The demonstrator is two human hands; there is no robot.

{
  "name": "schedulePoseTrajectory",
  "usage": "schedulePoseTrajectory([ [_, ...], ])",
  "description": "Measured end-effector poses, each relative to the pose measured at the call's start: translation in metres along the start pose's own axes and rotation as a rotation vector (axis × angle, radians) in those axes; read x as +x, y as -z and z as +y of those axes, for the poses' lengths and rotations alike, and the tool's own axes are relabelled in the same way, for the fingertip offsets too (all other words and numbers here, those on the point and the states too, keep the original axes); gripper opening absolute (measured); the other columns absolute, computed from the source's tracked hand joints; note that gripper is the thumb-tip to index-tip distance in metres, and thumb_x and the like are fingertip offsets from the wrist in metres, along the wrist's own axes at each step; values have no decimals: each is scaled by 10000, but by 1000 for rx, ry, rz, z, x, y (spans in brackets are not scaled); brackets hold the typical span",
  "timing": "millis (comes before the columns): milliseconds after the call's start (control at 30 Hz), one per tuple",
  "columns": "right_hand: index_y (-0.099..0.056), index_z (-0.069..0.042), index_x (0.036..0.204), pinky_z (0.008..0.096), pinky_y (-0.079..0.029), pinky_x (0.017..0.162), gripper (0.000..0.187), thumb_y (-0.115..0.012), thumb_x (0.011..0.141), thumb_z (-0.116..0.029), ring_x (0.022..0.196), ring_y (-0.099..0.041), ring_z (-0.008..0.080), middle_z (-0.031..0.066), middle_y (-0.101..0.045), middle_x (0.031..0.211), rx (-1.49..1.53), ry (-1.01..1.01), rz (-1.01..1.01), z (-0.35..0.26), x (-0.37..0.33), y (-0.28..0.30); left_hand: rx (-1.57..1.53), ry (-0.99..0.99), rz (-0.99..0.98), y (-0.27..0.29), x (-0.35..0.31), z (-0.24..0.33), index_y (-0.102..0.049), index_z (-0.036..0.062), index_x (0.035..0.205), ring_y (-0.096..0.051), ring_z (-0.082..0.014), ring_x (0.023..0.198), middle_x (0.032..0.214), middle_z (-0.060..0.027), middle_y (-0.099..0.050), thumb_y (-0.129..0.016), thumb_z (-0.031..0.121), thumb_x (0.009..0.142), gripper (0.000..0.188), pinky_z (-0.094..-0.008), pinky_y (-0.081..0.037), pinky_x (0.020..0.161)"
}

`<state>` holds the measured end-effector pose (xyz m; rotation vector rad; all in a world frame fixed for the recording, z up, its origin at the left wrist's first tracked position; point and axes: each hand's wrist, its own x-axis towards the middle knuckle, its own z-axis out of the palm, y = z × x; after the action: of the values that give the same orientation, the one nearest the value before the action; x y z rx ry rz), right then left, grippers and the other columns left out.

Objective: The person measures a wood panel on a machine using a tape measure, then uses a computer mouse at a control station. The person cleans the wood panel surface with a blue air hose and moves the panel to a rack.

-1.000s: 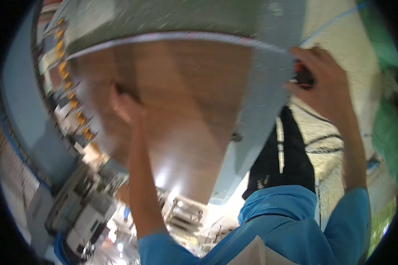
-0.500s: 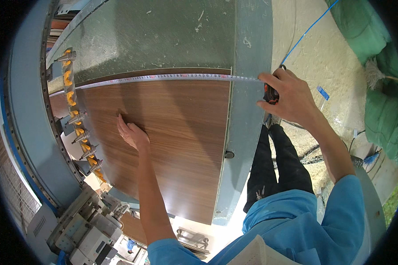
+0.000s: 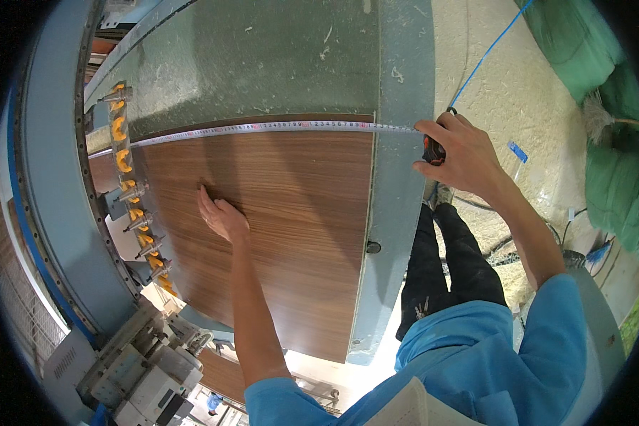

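A brown wood-grain panel (image 3: 298, 206) lies on the machine bed. Along its far edge stretches the white blade of a tape measure (image 3: 263, 128), running left until it passes behind the row of tool holders. My right hand (image 3: 465, 150) grips the black and orange tape case (image 3: 434, 150) just beyond the panel's right edge, above the bed's grey-blue border. On the panel's left half rests my left hand (image 3: 224, 216), palm down with fingers stretched out, holding nothing.
Tool holders in an orange rack (image 3: 131, 192) line the panel's left side, beside a blue-grey machine beam (image 3: 64, 177). The dusty green bed (image 3: 277, 57) extends beyond the panel. A blue hose (image 3: 490, 53) and green fabric (image 3: 610, 156) are at right, over a dust-strewn floor.
The view has shifted slightly, so the panel and machine appear a little to the right. Both hands keep nearly the same places, and the tape stays stretched along the panel.
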<state>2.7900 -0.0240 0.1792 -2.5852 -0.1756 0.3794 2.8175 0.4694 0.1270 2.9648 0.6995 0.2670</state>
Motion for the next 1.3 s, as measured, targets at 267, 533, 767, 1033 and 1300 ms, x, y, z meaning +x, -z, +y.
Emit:
schedulePoseTrajectory([
  [267, -642, -149, 1280, 402, -541, 773, 581, -799, 774, -386, 934, -632, 259, 99, -602, 967, 12, -44, -43, 0, 1, -1, -22, 3, -1, -1, 0, 0, -439, 182, 1518, -388, -294, 1440, 1580, -79, -406, -363, 188, 1019, 505, -463, -349, 1195],
  [533, -623, -154, 1294, 386, -540, 801, 591, -814, 785, -385, 943, -634, 248, 96, -605, 980, 20, -81, -69, -4, 1, 1, -22, 3, -4, 0, -1, 0, -430, 179, 1524, -389, -291, 1440, 1580, -74, -405, -360, 185, 1025, 503, -463, -351, 1183],
  [767, -613, -181, 1297, 419, -540, 833, 574, -799, 796, -391, 1002, -635, 287, 110, -607, 1009, 31, -86, -84, -6, 2, 5, 3, 65, -53, 6, -2, 8, -425, 190, 1530, -360, -262, 1462, 1598, -48, -372, -355, 186, 1041, 494, -456, -337, 1212],
  [1033, -623, -194, 1281, 423, -542, 849, 569, -797, 784, -412, 1021, -632, 296, 115, -615, 1039, 9, -92, -87, -8, 3, 12, -2, 0, -22, 6, -1, 6, -427, 165, 1526, -369, -284, 1455, 1593, -60, -380, -359, 180, 1033, 498, -467, -356, 1194],
  [1300, -630, -195, 1285, 424, -544, 848, 560, -786, 787, -398, 1018, -630, 290, 102, -615, 1023, -28, -94, -54, -4, 11, 16, -13, -10, -6, 5, -4, 4, -440, 167, 1520, -385, -299, 1442, 1584, -82, -397, -372, 185, 1027, 499, -470, -349, 1190],
])
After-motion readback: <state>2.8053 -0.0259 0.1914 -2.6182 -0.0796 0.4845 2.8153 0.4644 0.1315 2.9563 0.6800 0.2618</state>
